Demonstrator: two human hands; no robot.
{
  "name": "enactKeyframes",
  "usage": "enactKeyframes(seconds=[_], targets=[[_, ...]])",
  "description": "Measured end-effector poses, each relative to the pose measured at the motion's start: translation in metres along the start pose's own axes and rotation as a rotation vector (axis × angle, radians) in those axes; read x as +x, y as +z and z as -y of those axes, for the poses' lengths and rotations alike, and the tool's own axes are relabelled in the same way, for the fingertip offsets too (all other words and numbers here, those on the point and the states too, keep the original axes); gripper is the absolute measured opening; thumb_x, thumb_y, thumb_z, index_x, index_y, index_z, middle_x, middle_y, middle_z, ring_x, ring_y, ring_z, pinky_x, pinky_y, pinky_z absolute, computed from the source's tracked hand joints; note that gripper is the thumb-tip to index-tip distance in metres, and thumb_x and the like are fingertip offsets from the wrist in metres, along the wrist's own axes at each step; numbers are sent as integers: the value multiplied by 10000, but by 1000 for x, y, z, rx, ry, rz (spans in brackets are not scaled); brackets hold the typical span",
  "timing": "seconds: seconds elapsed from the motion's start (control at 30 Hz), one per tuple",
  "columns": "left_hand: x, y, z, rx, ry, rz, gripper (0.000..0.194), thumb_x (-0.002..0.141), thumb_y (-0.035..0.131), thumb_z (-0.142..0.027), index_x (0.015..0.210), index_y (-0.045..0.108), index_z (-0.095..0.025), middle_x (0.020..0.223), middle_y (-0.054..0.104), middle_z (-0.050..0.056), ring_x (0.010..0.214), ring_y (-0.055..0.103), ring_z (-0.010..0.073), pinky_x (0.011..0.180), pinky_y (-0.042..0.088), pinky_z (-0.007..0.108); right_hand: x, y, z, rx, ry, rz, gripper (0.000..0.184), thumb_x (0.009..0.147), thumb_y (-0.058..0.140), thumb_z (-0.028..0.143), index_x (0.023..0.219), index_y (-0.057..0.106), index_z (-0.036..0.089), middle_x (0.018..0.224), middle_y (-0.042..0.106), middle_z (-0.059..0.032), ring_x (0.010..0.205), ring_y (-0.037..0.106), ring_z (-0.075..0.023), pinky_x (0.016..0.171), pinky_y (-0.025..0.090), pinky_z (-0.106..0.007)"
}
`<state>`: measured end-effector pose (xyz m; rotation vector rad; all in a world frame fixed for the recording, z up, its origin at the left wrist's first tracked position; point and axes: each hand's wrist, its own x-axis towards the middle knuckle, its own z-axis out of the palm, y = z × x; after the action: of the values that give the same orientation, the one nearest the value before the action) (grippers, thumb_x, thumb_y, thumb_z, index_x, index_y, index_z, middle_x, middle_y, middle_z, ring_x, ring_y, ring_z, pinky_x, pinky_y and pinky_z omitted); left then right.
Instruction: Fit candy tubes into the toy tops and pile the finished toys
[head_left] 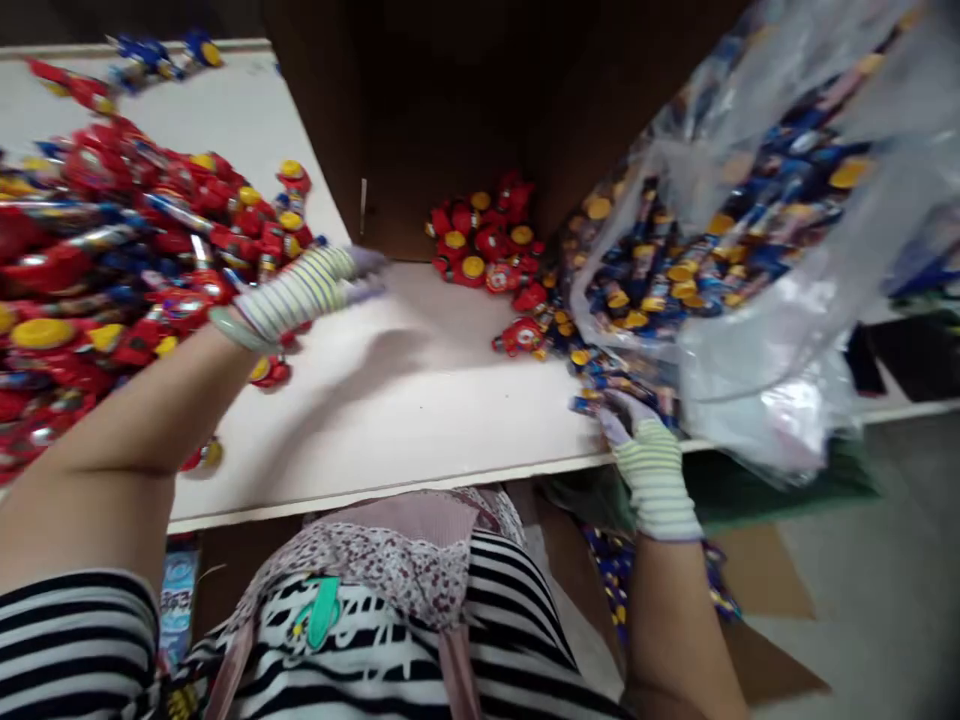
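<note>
Grip unclear to me, the right hand (649, 455) is touching blue tubes (621, 376) near the edge of the table (450, 425), where careless raking could be tipping some off, while the left hand (300, 290), fingers apart, is hovering.

Below the white table (450, 420) — a blue printed package (178, 600) at left, tan cardboard (765, 580) at right.
</note>
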<state>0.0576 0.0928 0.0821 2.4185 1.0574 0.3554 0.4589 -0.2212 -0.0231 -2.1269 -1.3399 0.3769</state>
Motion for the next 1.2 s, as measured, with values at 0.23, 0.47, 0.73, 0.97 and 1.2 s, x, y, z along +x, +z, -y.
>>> enactKeyframes(seconds=[0.23, 0.47, 0.73, 0.97, 1.2], targets=[[80, 182, -152, 97, 215, 268, 643, 873, 697, -336, 1452, 507, -130, 1300, 609, 198, 1156, 600, 347, 989, 480, 434, 11, 0, 15, -609, 50, 249, 397, 874, 585, 274, 1249, 662, 166, 1276, 641, -182, 1129, 618, -331, 927, 517, -463], [59, 179, -128, -117, -14, 262, 486, 654, 822, -161, 1091, 618, -104, 958, 637, 125, 837, 637, 268, 779, 517, 365, 11, 38, 24, -185, -21, 170, 262, 795, 656, 255, 1040, 650, 164, 1057, 661, -150, 983, 643, -292, 894, 529, -453], [-31, 145, -98, -1260, -244, 9, 482, 829, 718, -475, 1112, 543, -126, 909, 655, 76, 748, 676, 171, 749, 574, 325, -4, 89, 90, 1017, 182, 247, 461, 823, 694, 473, 1198, 584, 230, 1027, 708, -53, 819, 709, -181, 818, 589, -379], [-46, 154, -91, -1260, -288, -225, 540, 810, 739, -511, 1162, 544, -151, 905, 647, 52, 700, 649, 139, 578, 536, 223, 1, 97, 116, 498, -145, 350, 446, 907, 542, 466, 1230, 645, 177, 1081, 734, -120, 910, 704, -239, 875, 571, -414], [-49, 140, -97, -1156, -338, -178, 534, 771, 757, -526, 1077, 568, -131, 886, 653, 66, 683, 643, 139, 518, 506, 201, -1, 108, 117, 223, -283, 209, 435, 947, 472, 439, 1271, 615, 188, 1200, 697, -153, 1085, 655, -290, 976, 525, -451]])
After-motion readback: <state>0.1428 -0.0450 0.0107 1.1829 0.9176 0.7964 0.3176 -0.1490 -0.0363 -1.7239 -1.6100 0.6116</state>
